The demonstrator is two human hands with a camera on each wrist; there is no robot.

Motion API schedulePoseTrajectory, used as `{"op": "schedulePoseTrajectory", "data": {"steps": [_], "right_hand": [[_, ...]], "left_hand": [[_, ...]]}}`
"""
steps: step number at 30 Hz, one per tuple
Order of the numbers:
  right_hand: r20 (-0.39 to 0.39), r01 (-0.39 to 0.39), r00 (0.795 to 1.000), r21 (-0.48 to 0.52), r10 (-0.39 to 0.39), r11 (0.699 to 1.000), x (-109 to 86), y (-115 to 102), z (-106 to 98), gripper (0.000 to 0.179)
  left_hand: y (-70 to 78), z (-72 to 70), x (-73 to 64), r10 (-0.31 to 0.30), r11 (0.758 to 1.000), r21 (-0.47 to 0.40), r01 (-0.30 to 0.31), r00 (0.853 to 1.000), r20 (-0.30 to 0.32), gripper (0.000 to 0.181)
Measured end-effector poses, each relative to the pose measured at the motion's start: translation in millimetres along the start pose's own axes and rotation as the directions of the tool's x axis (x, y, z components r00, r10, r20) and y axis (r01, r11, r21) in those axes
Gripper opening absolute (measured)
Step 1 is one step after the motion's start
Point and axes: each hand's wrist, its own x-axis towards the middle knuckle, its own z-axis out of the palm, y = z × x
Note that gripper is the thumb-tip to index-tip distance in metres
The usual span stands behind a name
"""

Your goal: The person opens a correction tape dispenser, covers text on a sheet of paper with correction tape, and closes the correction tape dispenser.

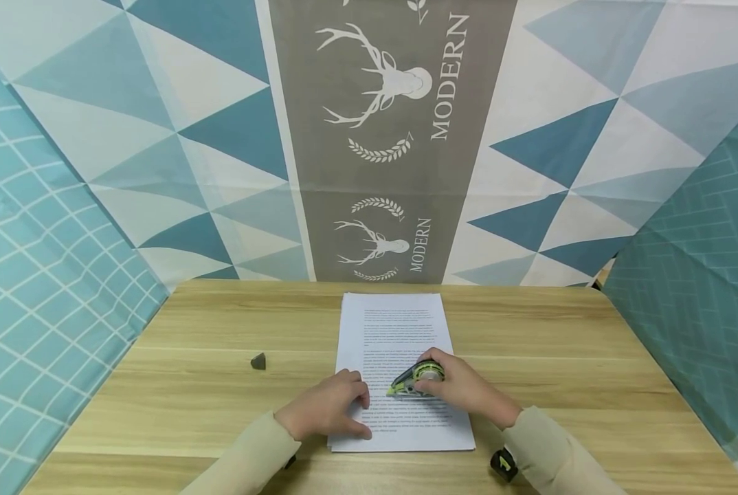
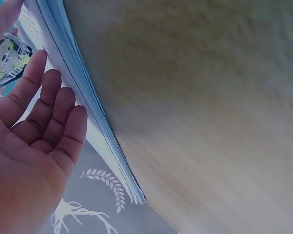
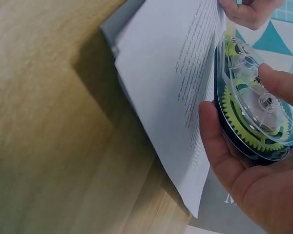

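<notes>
A correction tape dispenser (image 1: 420,378), clear with green gears inside, is gripped between the thumb and fingers of my right hand (image 1: 462,385). Its green tip points left, at the printed text on a stack of paper (image 1: 400,330). In the right wrist view the dispenser (image 3: 259,102) shows its toothed green wheel. My left hand (image 1: 328,405) rests at the left edge of the stack, thumb and fingers loosely bent and holding nothing. The left wrist view shows that hand's palm (image 2: 29,165) beside the layered paper edge (image 2: 88,97).
A small dark wedge-shaped piece (image 1: 258,361) lies on the wooden table (image 1: 220,330) left of the paper. Patterned cloth (image 1: 381,172) with deer heads and triangles hangs behind the table. Tiled-pattern cloths stand at both sides.
</notes>
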Motion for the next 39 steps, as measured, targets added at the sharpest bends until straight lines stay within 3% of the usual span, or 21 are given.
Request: {"op": "schedulePoseTrajectory", "data": {"steps": [11,28,39], "right_hand": [[-0.019,0.038,0.999,-0.110,-0.040,0.993,-6.9,0.2,-4.7,0.024],[0.005,0.097,0.995,-0.116,-0.097,0.988,-1.7,-5.6,-3.0,0.023],[0.032,0.096,0.995,-0.105,-0.093,0.990,0.7,-6.0,1.4,0.023]], "left_hand": [[-0.7,1.6,0.1,0.008,1.000,-0.011,-0.008,1.000,-0.010,0.035],[-1.1,1.2,0.6,0.000,1.000,-0.019,0.000,1.000,-0.012,0.035],[-2.3,2.0,1.6,0.002,1.000,-0.031,-0.002,1.000,-0.008,0.035]]}}
